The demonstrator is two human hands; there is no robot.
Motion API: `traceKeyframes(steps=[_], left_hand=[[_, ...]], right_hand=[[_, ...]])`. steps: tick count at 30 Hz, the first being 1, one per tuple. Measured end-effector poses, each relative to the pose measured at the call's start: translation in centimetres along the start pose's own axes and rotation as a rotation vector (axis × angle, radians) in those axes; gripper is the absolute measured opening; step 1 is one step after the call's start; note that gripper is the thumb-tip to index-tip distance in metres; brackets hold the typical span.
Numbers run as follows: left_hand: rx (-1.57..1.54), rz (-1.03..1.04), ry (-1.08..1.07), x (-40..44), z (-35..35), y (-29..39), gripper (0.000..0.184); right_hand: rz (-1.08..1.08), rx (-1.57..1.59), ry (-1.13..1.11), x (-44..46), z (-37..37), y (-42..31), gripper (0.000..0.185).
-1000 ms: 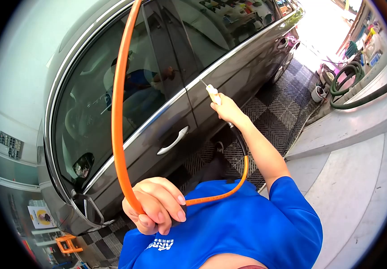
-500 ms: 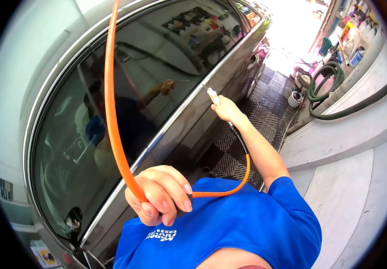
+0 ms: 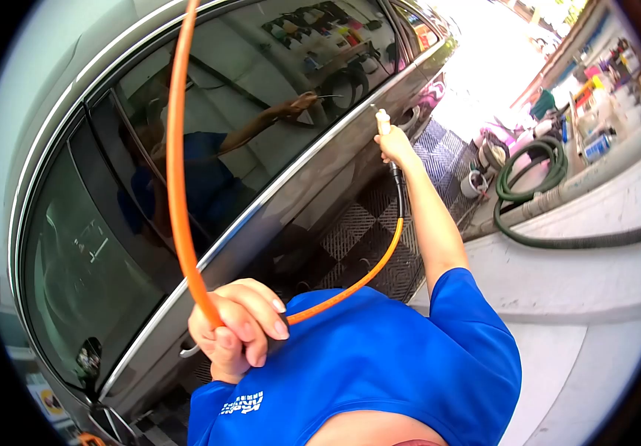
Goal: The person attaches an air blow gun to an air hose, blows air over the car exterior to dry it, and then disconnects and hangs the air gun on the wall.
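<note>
Orange hose (image 3: pixel 177 149) ran through my closed left grip (image 3: pixel 240 321) in the head view while my right grip (image 3: pixel 393 146) clasped a pale-tipped tool (image 3: pixel 384 123) beside the dark car (image 3: pixel 290 201), apparently being aimed, the next move calling, I judged, for hose slack; white shirt lettering (image 3: pixel 244 404) defied reading.

Open floor (image 3: pixel 450 160) between car (image 3: pixel 261 241) and wall (image 3: pixel 595 286), orange hose (image 3: pixel 176 149) across the near end
</note>
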State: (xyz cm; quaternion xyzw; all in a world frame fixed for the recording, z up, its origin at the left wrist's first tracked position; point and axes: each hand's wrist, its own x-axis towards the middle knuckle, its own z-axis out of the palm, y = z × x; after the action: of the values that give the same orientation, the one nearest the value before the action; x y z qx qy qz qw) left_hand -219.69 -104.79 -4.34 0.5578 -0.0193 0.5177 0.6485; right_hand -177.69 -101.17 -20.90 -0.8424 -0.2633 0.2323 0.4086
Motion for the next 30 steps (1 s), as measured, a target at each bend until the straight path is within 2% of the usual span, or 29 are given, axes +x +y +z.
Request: traceKeyframes(steps=[5,9,10,11,13,15,16,18,19,20,22,23,25,30], left_hand=[[0.005,-0.072,-0.034,0.5,4.0,-3.2,0.030],[0.018,-0.102,-0.021,1.0,5.9,-5.3,0.029],[-0.020,-0.122,-0.002,0.8,6.6,-5.8,0.030],[-0.026,-0.077,-0.027,1.0,6.9,-6.6,0.029],[-0.145,-0.206,-0.051,0.9,7.7,-6.2,0.027],[-0.132,-0.319,0.012,0.7,8.3,-6.3,0.026],[-0.133,-0.364,0.041,0.7,8.7,-6.5,0.026],[-0.155,-0.426,0.006,0.8,8.3,-6.3,0.027],[-0.196,-0.331,-0.001,0.5,8.2,-7.3,0.027],[-0.197,-0.340,0.019,0.2,8.0,-7.2,0.025],[-0.179,-0.383,0.038,-0.1,7.4,-6.5,0.022],[-0.175,-0.406,0.072,-0.1,7.3,-5.9,0.022],[-0.109,-0.298,0.089,-0.5,6.7,-6.2,0.023],[-0.085,-0.339,0.075,-0.3,7.0,-6.3,0.024]], right_hand=[[0.012,0.017,0.046,5.7,-5.1,1.1,0.014],[-0.103,0.083,0.191,8.7,-8.0,3.6,0.015],[-0.184,0.021,0.133,8.4,-8.5,4.0,0.018],[-0.274,-0.037,0.061,7.1,-8.1,3.9,0.023],[-0.286,0.111,-0.260,2.0,-5.9,2.4,0.029],[-0.510,0.080,-0.574,-4.0,-2.3,0.5,0.028],[-0.517,0.079,-0.709,-6.7,0.4,0.4,0.027],[-0.309,0.086,-1.087,-11.7,5.5,-1.2,0.025],[-0.342,0.026,-1.215,-13.9,7.7,-2.0,0.026],[-0.380,-0.033,-1.343,-16.1,9.8,-2.8,0.028],[-0.691,-0.179,-1.314,-19.9,13.2,-3.9,0.032],[-0.761,-0.242,-1.270,-21.1,14.3,-3.9,0.031],[-0.787,-0.296,-1.166,-22.7,15.8,-4.2,0.028],[-0.693,-0.350,-1.038,-23.0,12.9,-6.7,0.019]])
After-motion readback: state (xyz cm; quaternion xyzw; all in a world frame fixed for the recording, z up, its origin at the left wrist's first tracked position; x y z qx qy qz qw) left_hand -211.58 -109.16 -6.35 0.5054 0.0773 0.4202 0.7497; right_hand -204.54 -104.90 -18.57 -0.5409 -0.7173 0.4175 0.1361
